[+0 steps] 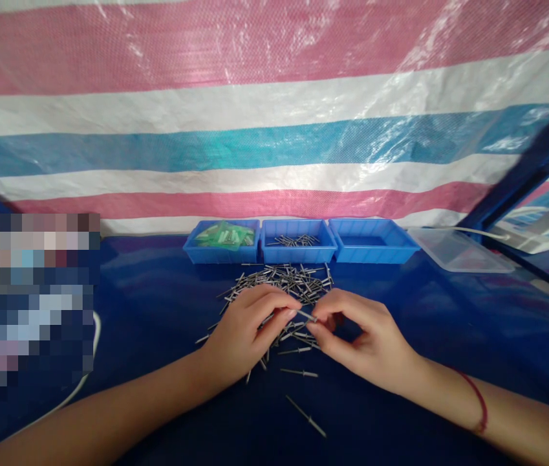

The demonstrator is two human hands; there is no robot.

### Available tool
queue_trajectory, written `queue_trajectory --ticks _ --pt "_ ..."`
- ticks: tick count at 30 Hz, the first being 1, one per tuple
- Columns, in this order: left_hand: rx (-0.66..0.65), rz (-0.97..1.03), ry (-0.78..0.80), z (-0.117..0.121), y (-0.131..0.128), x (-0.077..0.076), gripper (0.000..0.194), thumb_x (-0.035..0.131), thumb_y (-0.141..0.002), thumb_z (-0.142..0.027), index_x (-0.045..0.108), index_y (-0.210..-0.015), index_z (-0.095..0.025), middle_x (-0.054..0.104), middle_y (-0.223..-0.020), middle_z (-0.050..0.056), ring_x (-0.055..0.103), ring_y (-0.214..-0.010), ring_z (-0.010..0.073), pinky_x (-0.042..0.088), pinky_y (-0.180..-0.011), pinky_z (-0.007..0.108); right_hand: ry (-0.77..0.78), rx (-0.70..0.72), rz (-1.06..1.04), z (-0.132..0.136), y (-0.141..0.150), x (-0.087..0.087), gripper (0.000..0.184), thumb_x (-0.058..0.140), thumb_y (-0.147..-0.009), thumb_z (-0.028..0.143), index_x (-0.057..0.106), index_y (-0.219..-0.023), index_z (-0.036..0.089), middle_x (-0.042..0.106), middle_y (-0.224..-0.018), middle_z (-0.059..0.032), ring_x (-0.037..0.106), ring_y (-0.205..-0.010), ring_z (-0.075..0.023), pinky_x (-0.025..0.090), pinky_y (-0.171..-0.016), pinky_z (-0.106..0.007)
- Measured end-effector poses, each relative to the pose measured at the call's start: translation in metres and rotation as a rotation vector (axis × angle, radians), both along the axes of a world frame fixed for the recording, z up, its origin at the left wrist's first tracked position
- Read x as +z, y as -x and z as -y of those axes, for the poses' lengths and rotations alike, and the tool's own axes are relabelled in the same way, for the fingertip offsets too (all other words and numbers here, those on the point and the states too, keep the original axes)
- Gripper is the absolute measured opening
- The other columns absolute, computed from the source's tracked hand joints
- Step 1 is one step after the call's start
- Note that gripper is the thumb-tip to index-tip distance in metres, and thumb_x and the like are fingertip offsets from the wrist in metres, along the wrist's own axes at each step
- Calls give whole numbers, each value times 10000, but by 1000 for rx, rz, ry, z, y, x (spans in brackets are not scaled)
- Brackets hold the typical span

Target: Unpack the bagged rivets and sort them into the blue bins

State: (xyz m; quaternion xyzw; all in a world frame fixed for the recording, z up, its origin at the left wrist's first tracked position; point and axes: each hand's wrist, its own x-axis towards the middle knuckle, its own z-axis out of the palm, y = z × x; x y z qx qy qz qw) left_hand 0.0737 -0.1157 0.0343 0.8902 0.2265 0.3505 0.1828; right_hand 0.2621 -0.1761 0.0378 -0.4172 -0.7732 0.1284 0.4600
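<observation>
Across the back, a striped plastic sheet (274, 58); below it, a dark blue table (158, 288). Reaching in from the lower left corner, the left forearm (123, 414), slanting up and inward; from the lower right, the right forearm (443, 388), angled inward to meet it, with a thin red cord (482, 398) around the wrist. At the middle, left hand (245, 327) with its back up, wrist nearly straight, thumb and forefinger stretched forward and pinched together. Facing it, right hand (371, 333), forefinger arched, thumb reaching across below, other fingers curled under. Beyond both, a row of three blue bins (376, 254). Under and behind the hands, a loose heap of rivets (286, 278). Smallest, a single rivet (306, 315), held above the heap between the two hands, gripped at opposite ends by left and right fingertips.
</observation>
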Motion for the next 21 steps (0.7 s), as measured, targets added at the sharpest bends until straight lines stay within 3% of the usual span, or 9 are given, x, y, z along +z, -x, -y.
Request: queue_trajectory --ticks 4,7,11,14,17,21 --pt "1 -127 -55 -2 0 1 205 443 -934 -260 571 -1086 -210 656 -996 61 600 -944 182 459 -849 331 -156 -15 204 -9 -3 9 214 529 -823 173 488 -615 202 477 -537 28 437 -493 -98 351 -480 -242" --pt "93 -149 -89 -9 5 4 307 454 -924 -262 478 -1226 -206 624 -1086 79 560 -1031 204 438 -895 370 -155 -166 196 -32 -12 19 246 497 -859 222 487 -614 198 514 -568 15 467 -518 -102 373 -519 -245" --pt "188 -159 -106 -16 15 4 232 438 -916 -207 561 -1113 -198 613 -1071 65 558 -1001 193 431 -885 374 -185 -384 256 -75 -27 25 248 498 -863 285 513 -634 188 531 -560 9 492 -511 -114 370 -537 -257" --pt "181 -187 -110 -12 23 4 196 453 -889 -168 614 -999 -195 621 -1026 52 565 -948 181 427 -858 357 -197 -430 382 -96 -32 20 215 498 -863 305 569 -707 174 589 -621 -27 534 -566 -150 369 -553 -274" --pt "160 -224 -119 0 26 5 158 497 -845 -159 628 -924 -200 618 -1024 46 553 -950 186 406 -847 355 -195 -422 397 -92 -30 12 198 509 -861 337 596 -828 162 604 -661 -42 548 -597 -172 382 -574 -288" --pt "122 -295 -151 14 19 10 84 548 -801 -180 629 -810 -199 609 -972 32 536 -942 193 371 -832 352 -85 -342 295 -53 -24 0 174 477 -887 317 575 -899 173 585 -646 -9 547 -572 -151 407 -578 -271"
